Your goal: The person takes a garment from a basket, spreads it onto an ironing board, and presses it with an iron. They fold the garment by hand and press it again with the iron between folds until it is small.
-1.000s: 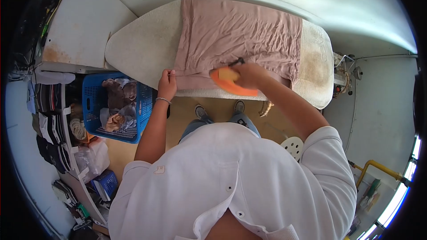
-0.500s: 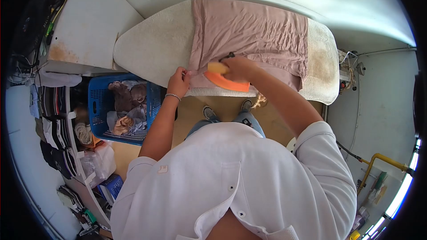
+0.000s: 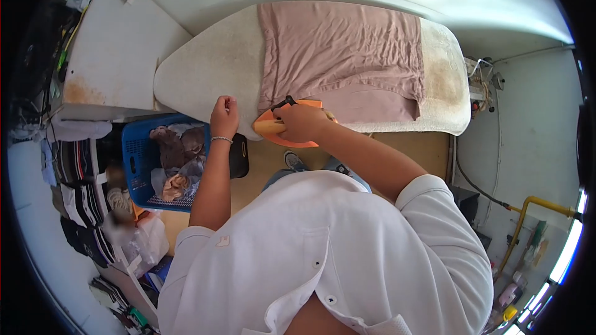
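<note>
My right hand (image 3: 303, 121) is wrapped round the handle of an orange iron (image 3: 289, 141), which has a yellowish grip and a black part on top. The iron is over the near left corner of a dusty-pink garment (image 3: 341, 43) and reaches past the board's near edge. Creases run across most of the garment, while its near strip looks smoother. Under the cloth is a pale ironing board (image 3: 208, 56). My left hand (image 3: 225, 116) is closed in a loose fist by the board's near edge, left of the iron and apart from the cloth; I see nothing in it.
A blue basket (image 3: 130, 161) with crumpled clothes stands low on the left, beside a shelf of folded garments (image 3: 81, 189). A white cabinet (image 3: 124, 43) adjoins the board's narrow end. Brown scorch-like stains mark the board's right end. A yellow pipe (image 3: 528, 211) runs along the right wall.
The iron has moved left and toward me, to the garment's near left corner. My left hand has let go of the garment's edge and shifted left.
</note>
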